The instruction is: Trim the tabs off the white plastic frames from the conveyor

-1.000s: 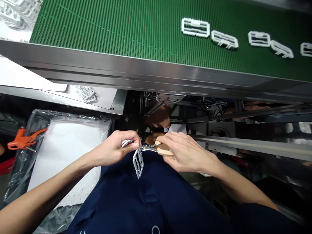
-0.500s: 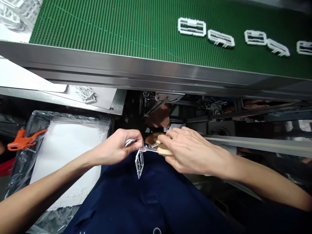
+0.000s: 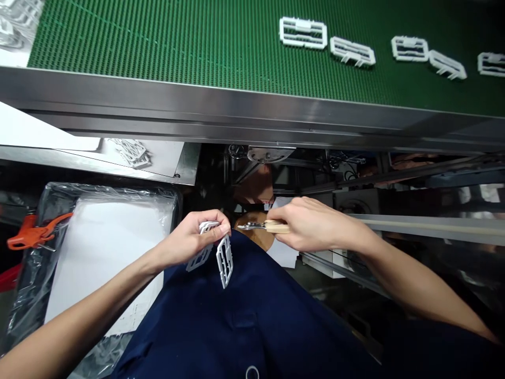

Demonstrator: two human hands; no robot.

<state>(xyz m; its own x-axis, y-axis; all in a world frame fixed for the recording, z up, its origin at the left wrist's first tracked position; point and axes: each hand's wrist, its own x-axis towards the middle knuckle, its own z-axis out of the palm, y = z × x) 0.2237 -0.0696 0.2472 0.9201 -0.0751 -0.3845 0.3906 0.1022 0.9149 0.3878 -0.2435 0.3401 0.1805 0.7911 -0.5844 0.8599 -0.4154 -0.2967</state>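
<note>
My left hand (image 3: 203, 234) is closed on several white plastic frames. One frame (image 3: 225, 261) hangs from the fingertips over the dark blue clothing, and another (image 3: 199, 258) shows below the palm. To the right, my right hand (image 3: 311, 223) grips a pair of nippers (image 3: 272, 226) with pale handles. Their metal jaws point left, a short gap away from the frames, and look shut with nothing between them.
More white frames (image 3: 303, 32) lie on the green conveyor belt (image 3: 165, 42) behind a metal rail. A plastic-lined tray (image 3: 114, 189) with white sheets (image 3: 98, 258) is at left, beside an orange-handled tool (image 3: 33, 234). Loose white frames (image 3: 132, 152) lie on the metal-edged table. A round brown seat (image 3: 256, 237) is below.
My right hand has drawn the nippers back to the right, off the hanging frame. My left hand has turned slightly, and the second frame now shows below it. The view has shifted a little.
</note>
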